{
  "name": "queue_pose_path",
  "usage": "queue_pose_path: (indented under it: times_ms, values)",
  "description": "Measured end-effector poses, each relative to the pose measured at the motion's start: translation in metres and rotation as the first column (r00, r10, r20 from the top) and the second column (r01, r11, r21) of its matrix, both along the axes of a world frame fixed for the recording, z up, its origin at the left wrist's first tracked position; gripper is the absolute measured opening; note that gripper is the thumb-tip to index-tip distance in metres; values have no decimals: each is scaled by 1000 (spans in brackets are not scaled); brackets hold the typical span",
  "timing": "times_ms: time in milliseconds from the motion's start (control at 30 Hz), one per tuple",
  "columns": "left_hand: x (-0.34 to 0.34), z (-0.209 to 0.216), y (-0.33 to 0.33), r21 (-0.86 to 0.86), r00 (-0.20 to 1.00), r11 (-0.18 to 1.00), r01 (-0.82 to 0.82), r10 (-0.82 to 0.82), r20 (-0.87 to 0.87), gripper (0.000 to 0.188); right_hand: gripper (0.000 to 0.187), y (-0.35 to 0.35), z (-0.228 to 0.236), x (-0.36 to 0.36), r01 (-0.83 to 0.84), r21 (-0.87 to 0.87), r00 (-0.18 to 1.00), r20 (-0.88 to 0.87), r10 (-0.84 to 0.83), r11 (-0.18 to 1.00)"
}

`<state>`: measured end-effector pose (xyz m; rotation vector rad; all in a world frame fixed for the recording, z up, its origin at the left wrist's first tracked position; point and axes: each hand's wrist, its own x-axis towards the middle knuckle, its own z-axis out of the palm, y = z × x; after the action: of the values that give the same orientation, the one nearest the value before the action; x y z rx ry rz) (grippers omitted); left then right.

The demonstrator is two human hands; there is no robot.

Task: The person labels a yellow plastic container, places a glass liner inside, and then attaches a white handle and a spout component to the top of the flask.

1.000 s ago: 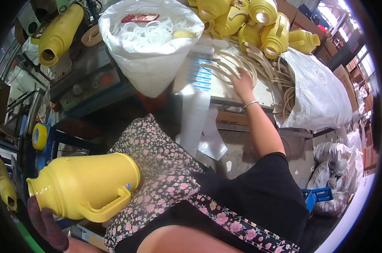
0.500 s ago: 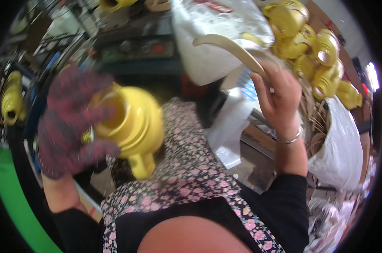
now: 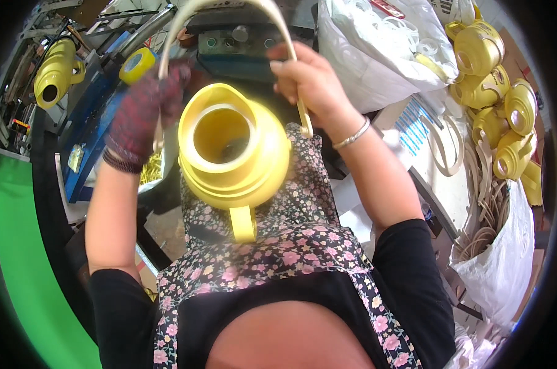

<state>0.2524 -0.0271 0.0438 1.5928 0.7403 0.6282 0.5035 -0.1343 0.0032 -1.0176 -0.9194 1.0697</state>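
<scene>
A yellow jug body rests on the floral apron over my lap, its round mouth facing up and its side grip pointing toward me. Over the jug arches a bent cream strap handle. My left hand, in a dark red and grey knitted glove, closes round the handle's left arm. My bare right hand grips its right arm. The right end of the handle hangs beside the jug's upper rim; the left end comes out below the glove. Whether either end touches the jug, I cannot tell.
A white bag of white rings stands at the far right. Several yellow jug bodies are piled beyond it, near a bag of cream handles. A machine panel lies ahead; a tape roll and another jug are left.
My left hand has let go of the jug, which now sits upright in my lap. The handle has moved left from my right hand alone to between both hands above the jug.
</scene>
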Motion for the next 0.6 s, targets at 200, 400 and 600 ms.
queue_pose_path:
  times_ms: [200, 400, 600]
  values:
    - [6, -40, -50, -78, 949, 963, -260, 269, 165, 46, 18, 7, -46, -15, -145, -57, 917, -383, 113, 988]
    - [-11, -60, -33, 831, 994, 555, -44, 111, -21, 28, 17, 0, -56, -13, -169, -81, 881, -460, 114, 982]
    - [5, -52, -35, -319, 936, 944, -78, 180, 303, 36, 4, -3, -35, -32, -46, -286, 822, -556, -127, 957]
